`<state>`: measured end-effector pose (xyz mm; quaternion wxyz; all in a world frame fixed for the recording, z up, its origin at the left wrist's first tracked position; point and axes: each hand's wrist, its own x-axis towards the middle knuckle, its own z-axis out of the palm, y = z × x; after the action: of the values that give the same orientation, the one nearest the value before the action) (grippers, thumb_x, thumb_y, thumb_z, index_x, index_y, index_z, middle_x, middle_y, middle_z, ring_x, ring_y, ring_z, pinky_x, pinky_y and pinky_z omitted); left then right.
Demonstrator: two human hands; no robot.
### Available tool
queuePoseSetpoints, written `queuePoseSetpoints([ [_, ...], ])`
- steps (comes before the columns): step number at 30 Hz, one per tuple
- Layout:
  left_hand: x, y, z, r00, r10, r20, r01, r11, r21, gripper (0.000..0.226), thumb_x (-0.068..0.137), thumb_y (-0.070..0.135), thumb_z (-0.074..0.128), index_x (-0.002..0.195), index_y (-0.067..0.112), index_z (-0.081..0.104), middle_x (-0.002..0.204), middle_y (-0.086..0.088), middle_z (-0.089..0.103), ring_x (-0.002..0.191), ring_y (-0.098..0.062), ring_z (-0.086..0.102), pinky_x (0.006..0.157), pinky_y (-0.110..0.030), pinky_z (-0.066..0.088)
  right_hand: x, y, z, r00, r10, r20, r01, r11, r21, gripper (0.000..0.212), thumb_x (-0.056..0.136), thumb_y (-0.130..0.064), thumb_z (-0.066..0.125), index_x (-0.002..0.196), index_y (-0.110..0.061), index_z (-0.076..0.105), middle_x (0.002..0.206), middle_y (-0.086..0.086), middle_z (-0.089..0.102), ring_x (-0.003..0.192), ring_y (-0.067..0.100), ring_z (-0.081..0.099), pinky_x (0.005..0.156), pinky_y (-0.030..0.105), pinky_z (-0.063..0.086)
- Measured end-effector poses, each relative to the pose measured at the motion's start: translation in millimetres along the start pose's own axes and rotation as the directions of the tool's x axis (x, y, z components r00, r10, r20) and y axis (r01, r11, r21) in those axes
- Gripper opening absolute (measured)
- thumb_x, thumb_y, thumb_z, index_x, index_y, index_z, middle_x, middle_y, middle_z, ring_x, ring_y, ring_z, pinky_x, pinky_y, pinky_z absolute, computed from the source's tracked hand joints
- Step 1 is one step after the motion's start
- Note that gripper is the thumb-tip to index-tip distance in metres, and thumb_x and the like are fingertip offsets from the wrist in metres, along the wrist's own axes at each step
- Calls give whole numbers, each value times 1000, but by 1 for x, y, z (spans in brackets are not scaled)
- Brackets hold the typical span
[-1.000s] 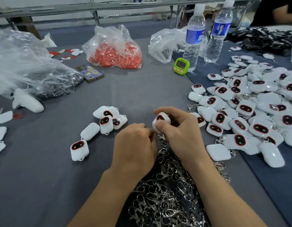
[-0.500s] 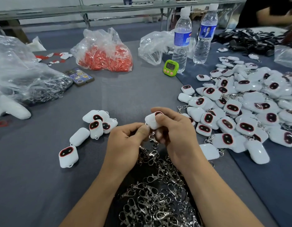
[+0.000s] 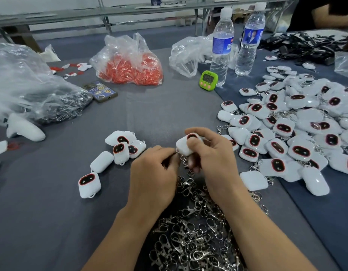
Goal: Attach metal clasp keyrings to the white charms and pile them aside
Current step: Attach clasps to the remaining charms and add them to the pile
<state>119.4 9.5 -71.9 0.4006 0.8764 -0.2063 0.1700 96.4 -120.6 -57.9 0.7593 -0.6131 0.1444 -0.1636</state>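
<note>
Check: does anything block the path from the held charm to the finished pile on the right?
Nothing visible does. The right hand grips the white charm just left of the pile of clasped charms, whose nearest pieces lie beside that hand.

The keyring heap (image 3: 190, 241) runs off the bottom edge; digits on the timer (image 3: 208, 80) are unreadable.

Glossy white plastic charms (image 3: 298, 133) and shiny metal keyrings (image 3: 194, 241) (silver-coloured) lie on a matt grey cloth-covered bench (image 3: 42, 222); crinkled clear plastic bags (image 3: 28, 83).
</note>
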Motion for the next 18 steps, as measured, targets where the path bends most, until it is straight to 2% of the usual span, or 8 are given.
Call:
queuePoseSetpoints([
  [2, 2, 4, -2, 996, -84, 13, 84, 968, -238, 11, 90, 23, 71, 89, 30, 80, 70, 13, 68, 68, -6, 60, 63, -15, 42, 2, -3, -1, 997, 73, 24, -75, 986, 148, 20, 99, 2, 54, 101, -8, 70, 62, 11, 61, 38, 13, 46, 34, 20, 33],
  [3, 4, 5, -2, 992, -113, 48, 122, 939, -322, 12, 90, 27, 70, 91, 32, 81, 72, 14, 71, 66, -2, 61, 61, -15, 44, 3, -4, -1, 995, 100, 30, -104, 976, 190, 19, 99, 1, 53, 104, -6, 70, 62, 10, 62, 37, 12, 46, 34, 20, 32],
  [6, 7, 5, -1, 972, -160, 169, 223, 852, -474, 16, 87, 35, 65, 86, 41, 80, 65, 0, 68, 60, -5, 52, 57, -24, 45, 3, -5, -1, 988, 148, 40, -153, 959, 238, 19, 100, 0, 53, 107, -5, 69, 63, 9, 64, 37, 11, 46, 34, 19, 32],
  [7, 8, 4, -2, 966, -173, 194, 249, 828, -503, 16, 86, 35, 65, 83, 42, 80, 63, -3, 66, 59, -6, 50, 56, -24, 44, 3, -5, -1, 988, 150, 43, -156, 956, 247, 19, 99, 0, 53, 106, -5, 70, 63, 9, 65, 36, 11, 45, 34, 19, 31],
  [10, 9, 4, -4, 954, -191, 231, 290, 787, -545, 18, 84, 31, 64, 79, 36, 81, 58, 5, 59, 58, -6, 47, 55, -21, 41, 3, -5, -1, 988, 148, 45, -154, 956, 249, 19, 99, 0, 53, 106, -5, 70, 64, 8, 65, 36, 11, 45, 33, 20, 32],
  [14, 6, 6, -4, 968, -162, 193, 242, 817, -523, 23, 90, 28, 59, 79, 29, 80, 56, 3, 50, 56, -10, 40, 52, -24, 35, 3, -6, 0, 988, 144, 48, -151, 960, 237, 21, 99, 0, 52, 104, -7, 71, 62, 6, 65, 37, 10, 44, 34, 20, 31],
  [16, 6, 5, -1, 968, -169, 184, 241, 820, -519, 27, 92, 27, 56, 76, 20, 77, 55, 3, 45, 56, -11, 37, 51, -25, 33, 3, -6, -1, 989, 143, 47, -150, 960, 238, 21, 99, 0, 52, 104, -8, 71, 62, 6, 64, 37, 11, 44, 35, 20, 31],
  [18, 6, 6, 0, 956, -215, 200, 291, 778, -557, 31, 91, 27, 55, 73, 8, 71, 54, 3, 40, 54, -10, 34, 50, -23, 30, 4, -6, -2, 989, 135, 57, -144, 959, 242, 20, 99, 0, 52, 105, -7, 71, 63, 8, 65, 38, 12, 44, 35, 20, 32],
])
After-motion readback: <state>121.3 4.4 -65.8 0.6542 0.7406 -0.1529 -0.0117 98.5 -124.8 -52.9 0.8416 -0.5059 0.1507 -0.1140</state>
